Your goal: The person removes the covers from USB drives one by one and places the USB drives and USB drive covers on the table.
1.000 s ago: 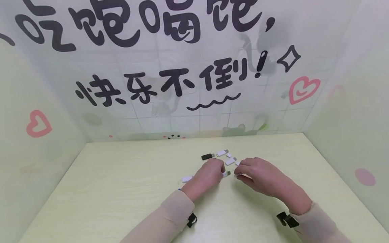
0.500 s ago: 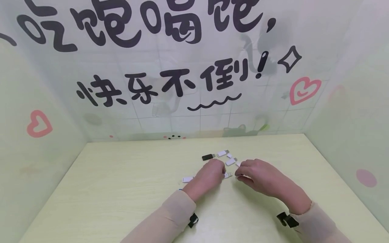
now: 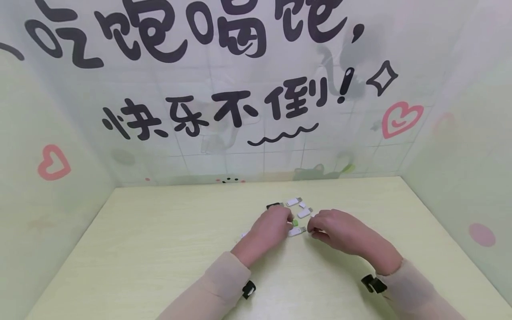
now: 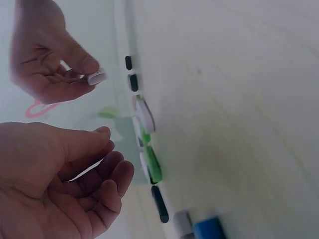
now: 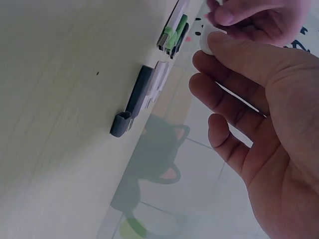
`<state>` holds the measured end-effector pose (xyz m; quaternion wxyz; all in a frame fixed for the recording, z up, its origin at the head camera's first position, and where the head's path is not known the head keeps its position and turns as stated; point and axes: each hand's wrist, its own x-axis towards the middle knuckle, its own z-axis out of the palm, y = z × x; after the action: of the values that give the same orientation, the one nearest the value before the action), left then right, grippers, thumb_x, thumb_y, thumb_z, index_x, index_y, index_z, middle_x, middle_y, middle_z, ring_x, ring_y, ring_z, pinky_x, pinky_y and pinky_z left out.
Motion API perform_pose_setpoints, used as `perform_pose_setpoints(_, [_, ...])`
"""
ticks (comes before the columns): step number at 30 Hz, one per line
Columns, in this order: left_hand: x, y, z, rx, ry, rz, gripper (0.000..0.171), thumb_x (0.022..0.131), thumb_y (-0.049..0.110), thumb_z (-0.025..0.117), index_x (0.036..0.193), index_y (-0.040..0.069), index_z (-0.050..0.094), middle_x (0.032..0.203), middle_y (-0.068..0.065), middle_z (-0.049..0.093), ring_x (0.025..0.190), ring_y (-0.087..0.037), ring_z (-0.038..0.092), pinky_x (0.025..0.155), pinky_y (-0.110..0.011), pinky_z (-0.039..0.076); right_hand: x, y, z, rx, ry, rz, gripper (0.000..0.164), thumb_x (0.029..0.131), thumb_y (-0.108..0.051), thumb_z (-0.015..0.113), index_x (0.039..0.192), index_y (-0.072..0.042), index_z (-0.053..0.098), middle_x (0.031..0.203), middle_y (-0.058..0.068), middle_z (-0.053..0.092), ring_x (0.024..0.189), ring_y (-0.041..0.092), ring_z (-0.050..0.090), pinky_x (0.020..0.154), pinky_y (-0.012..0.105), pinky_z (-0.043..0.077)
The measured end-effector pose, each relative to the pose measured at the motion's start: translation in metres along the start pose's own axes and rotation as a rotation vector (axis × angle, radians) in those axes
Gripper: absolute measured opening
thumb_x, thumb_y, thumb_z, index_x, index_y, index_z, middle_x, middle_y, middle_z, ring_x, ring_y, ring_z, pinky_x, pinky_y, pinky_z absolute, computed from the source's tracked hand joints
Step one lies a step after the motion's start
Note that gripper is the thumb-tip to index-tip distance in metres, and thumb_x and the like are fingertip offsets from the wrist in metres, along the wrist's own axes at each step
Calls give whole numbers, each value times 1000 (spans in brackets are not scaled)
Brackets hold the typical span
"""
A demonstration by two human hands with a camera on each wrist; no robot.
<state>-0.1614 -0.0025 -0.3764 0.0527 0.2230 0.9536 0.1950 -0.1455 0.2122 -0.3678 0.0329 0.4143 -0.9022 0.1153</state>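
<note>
My right hand (image 3: 334,229) pinches a small white cap (image 4: 97,76) between thumb and index finger, clear of the tabletop in the left wrist view. The left wrist view has my left hand (image 4: 84,174) with loosely curled fingers and nothing between them. Between both hands in the head view lies a white USB stick (image 3: 297,231), its metal plug toward the right hand. Beside the left fingertips is something bright green (image 3: 295,223), which the left wrist view shows as part of a green stick (image 4: 153,164). A black USB stick (image 3: 274,205) is partly hidden behind the left hand.
Farther back are two more white USB sticks (image 3: 294,202) and a loose white cap (image 3: 302,206). A dark stick with a dark cap (image 5: 119,124) appears in the right wrist view. A blue piece (image 4: 209,229) lies low in the left wrist view. Printed walls enclose the pale table (image 3: 160,231).
My left hand has shifted back and left off the white USB stick, which now shows more fully, along with the green piece. The right hand has moved slightly left, still pinching the cap.
</note>
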Motion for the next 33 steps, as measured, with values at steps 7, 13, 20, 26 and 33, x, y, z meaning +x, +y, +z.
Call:
perform_pose_setpoints(7, [-18,-10,-12,68,97,15,19,91,21,72,106,11,73,100,0,66,92,-15,62,75,-28,52,7,5,8,-9,-57,37,8,87,-15,75,88,-20,70,81,-16,58,71,3,51,67,23,48])
perform_pose_setpoints(13, [-39,-20,-17,82,165,36,23,89,22,74,109,11,73,102,-1,65,94,-19,62,76,-30,53,11,7,13,-15,-87,40,6,88,-16,75,90,-21,71,83,-15,59,74,3,53,69,24,50])
perform_pose_setpoints(20, [-59,-37,-24,144,245,56,28,89,26,74,113,12,71,107,-1,64,96,-22,62,80,-33,52,15,9,17,-20,-91,-2,7,88,-15,75,88,-19,69,81,-12,60,73,5,53,68,26,50])
perform_pose_setpoints(26, [-74,-56,-27,181,281,43,34,88,30,74,117,12,70,111,-1,63,100,-23,59,83,-36,50,17,9,19,-20,-107,-11,7,89,-13,74,89,-18,69,83,-11,62,73,5,54,68,26,50])
perform_pose_setpoints(33, [-89,-76,-32,198,324,3,37,86,30,76,118,13,70,112,-2,63,102,-26,58,82,-39,50,17,10,20,-18,-121,1,4,90,-15,73,90,-18,71,85,-12,62,75,5,55,70,28,51])
